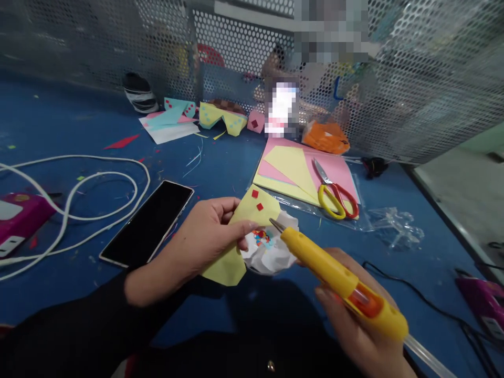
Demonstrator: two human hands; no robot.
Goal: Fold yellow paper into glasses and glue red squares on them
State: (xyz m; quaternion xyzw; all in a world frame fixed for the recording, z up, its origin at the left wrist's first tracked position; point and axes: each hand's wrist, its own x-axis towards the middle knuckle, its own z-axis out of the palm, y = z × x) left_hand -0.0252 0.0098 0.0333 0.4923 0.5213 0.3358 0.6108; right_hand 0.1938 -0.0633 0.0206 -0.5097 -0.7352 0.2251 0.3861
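My left hand [208,228] is closed on a pale yellow paper cutout [226,268], thumb across its front. Two small red squares sit on the cutout's upper part. In my right hand [350,320] is a yellow hot glue gun [326,260] with a clear glue stick coming out of its back end. Its metal nozzle points up and left, close to the cutout's right edge; whether they touch I cannot tell. Below them, crumpled white paper [275,257] holds small red, orange and blue bits, partly covered by the cutout and my left fingers.
A black-screened phone [147,223] and a looped white cable [147,178] lie left. Scissors [334,197] rest on coloured paper sheets [342,170]. Decorated paper glasses [222,118] stand by the perforated metal panel [240,37]. A black cord [417,291] runs at right.
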